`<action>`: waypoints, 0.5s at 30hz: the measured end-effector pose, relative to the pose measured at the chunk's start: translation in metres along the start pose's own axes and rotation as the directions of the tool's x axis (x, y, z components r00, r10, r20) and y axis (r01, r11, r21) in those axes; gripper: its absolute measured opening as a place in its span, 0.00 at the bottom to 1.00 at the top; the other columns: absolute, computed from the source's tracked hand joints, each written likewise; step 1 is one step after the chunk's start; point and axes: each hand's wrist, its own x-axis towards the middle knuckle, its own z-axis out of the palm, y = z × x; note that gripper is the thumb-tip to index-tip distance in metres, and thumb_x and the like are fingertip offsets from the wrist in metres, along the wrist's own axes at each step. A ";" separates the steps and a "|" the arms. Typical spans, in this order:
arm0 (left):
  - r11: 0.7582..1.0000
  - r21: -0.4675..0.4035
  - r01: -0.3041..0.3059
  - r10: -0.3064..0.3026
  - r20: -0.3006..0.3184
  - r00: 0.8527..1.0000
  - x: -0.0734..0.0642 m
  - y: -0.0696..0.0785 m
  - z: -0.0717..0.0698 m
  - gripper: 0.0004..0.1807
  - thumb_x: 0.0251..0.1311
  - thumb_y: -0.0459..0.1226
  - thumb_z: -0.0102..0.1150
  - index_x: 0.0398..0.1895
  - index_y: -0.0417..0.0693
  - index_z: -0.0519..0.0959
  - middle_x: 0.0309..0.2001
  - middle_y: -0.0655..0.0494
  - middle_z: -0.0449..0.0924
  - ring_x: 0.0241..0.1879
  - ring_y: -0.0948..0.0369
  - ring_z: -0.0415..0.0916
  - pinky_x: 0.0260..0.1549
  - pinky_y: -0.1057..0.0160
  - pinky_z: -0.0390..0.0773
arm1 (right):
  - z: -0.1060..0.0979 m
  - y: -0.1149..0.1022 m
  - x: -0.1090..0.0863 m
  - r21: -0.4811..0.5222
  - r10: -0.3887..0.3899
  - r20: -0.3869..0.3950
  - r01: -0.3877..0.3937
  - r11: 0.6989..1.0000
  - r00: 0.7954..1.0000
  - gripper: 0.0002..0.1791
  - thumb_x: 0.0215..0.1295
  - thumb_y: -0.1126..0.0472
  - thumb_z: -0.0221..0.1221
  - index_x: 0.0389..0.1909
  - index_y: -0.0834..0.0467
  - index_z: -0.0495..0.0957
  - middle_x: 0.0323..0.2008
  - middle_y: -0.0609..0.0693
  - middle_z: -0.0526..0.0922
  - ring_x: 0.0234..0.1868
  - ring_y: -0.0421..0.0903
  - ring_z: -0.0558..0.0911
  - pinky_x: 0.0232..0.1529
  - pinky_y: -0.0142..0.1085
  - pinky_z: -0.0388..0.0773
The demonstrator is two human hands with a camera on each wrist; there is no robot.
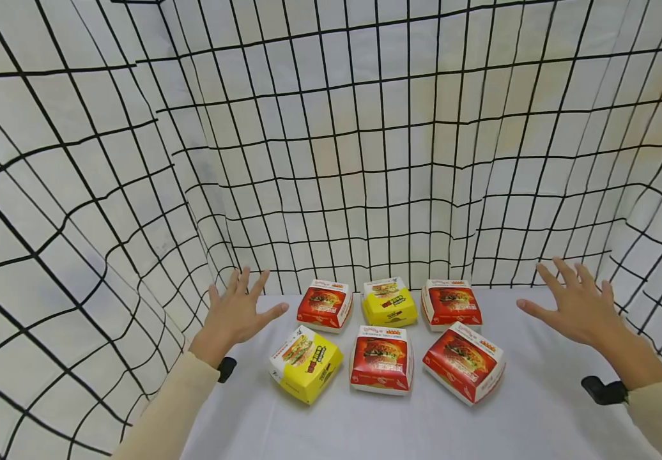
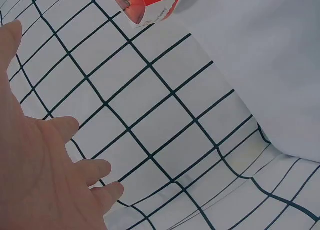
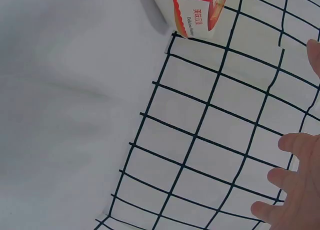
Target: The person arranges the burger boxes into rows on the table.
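Several burger boxes stand in two rows on the white table. At the back are a red box [image 1: 324, 305], a yellow box [image 1: 389, 301] and another red box [image 1: 452, 305]. In front of them sit a yellow box [image 1: 306, 364], a red box [image 1: 381, 360] and a tilted-round red box [image 1: 464, 362]. My left hand [image 1: 236, 314] hovers left of the boxes, fingers spread, holding nothing. To their right my right hand [image 1: 577, 308] is likewise spread and holds nothing. A box corner [image 2: 152, 3] shows in the left wrist view, and another box's corner [image 3: 196, 12] in the right.
White walls with a black grid [image 1: 360, 160] enclose the table at the back and both sides. The white tabletop [image 1: 365, 428] extends in front of the boxes. A dark wrist device [image 1: 604, 390] is worn on the right wrist, another [image 1: 226, 369] on the left.
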 end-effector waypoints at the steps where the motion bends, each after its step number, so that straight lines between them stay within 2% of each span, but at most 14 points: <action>1: 1.000 -0.004 -0.003 0.003 -0.007 1.000 -0.002 0.001 0.001 0.55 0.62 0.76 0.41 0.84 0.56 0.48 0.83 0.36 0.37 0.81 0.34 0.36 0.69 0.21 0.34 | 0.001 -0.001 -0.002 -0.002 -0.004 -0.002 0.004 1.000 1.000 0.57 0.65 0.24 0.52 0.80 0.59 0.49 0.78 0.71 0.49 0.74 0.80 0.49 0.64 0.82 0.42; 6: 1.000 -0.012 -0.013 0.013 -0.032 0.999 -0.017 0.004 0.008 0.55 0.61 0.76 0.42 0.84 0.58 0.48 0.83 0.38 0.37 0.81 0.36 0.35 0.70 0.22 0.32 | 0.002 -0.010 -0.014 -0.006 -0.034 -0.031 0.034 0.999 0.999 0.55 0.65 0.26 0.54 0.79 0.60 0.53 0.76 0.72 0.53 0.71 0.80 0.54 0.65 0.80 0.47; 9: 0.999 -0.036 -0.022 0.021 -0.050 0.999 -0.025 0.007 0.013 0.53 0.62 0.75 0.44 0.84 0.59 0.48 0.83 0.38 0.41 0.81 0.36 0.37 0.71 0.23 0.33 | 0.001 -0.018 -0.020 0.020 -0.065 -0.072 0.067 0.998 0.995 0.51 0.65 0.29 0.58 0.76 0.62 0.60 0.73 0.72 0.58 0.69 0.79 0.59 0.64 0.78 0.52; 15: 0.992 -0.120 -0.044 0.030 -0.118 0.993 -0.041 0.019 0.021 0.49 0.66 0.69 0.50 0.82 0.55 0.54 0.80 0.38 0.52 0.80 0.38 0.48 0.72 0.25 0.41 | -0.001 -0.042 -0.033 0.148 -0.100 -0.116 0.117 0.982 0.988 0.34 0.66 0.42 0.65 0.64 0.61 0.74 0.65 0.69 0.72 0.61 0.73 0.71 0.54 0.73 0.70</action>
